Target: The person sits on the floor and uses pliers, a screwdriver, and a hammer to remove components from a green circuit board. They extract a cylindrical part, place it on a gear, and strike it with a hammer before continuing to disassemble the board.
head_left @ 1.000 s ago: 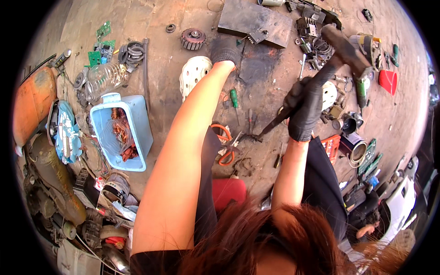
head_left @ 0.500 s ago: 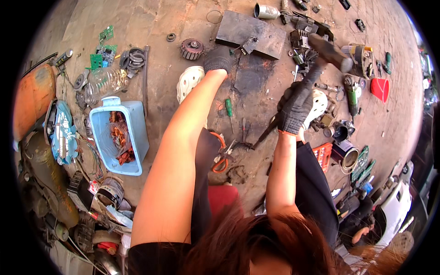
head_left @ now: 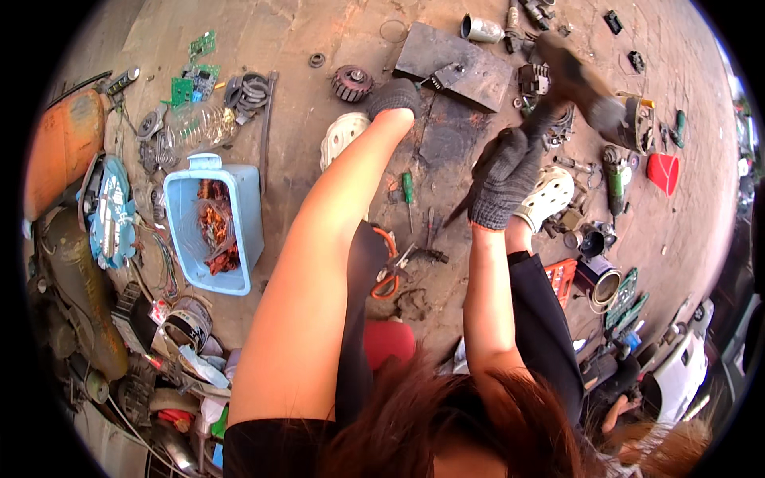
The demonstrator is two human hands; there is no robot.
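Observation:
My right hand [head_left: 504, 182], in a dark grey knit glove, is closed round the dark handle of a hammer [head_left: 580, 84]. The hammer's blurred head is raised above the floor, to the right of a heavy dark metal block [head_left: 456, 65]. A small dark finned part [head_left: 448, 76] rests on the block. My left hand [head_left: 394, 97], gloved alike, is at the block's near left edge, its fingers curled and mostly hidden; what they hold does not show. Below the block, a green-handled screwdriver [head_left: 408, 190] and orange-handled cutters [head_left: 387, 267] lie on the floor between my feet.
A blue tub [head_left: 253, 215] with copper-coloured scrap stands left. A ridged round part [head_left: 352, 83] sits beside my left hand. Green circuit boards [head_left: 191, 88] lie farther left. On the right are a green power tool [head_left: 614, 182], a red container [head_left: 662, 172] and cans [head_left: 599, 280].
The hammer has risen a little and its head looks larger. My left hand stays by the block. The whole view has shifted slightly.

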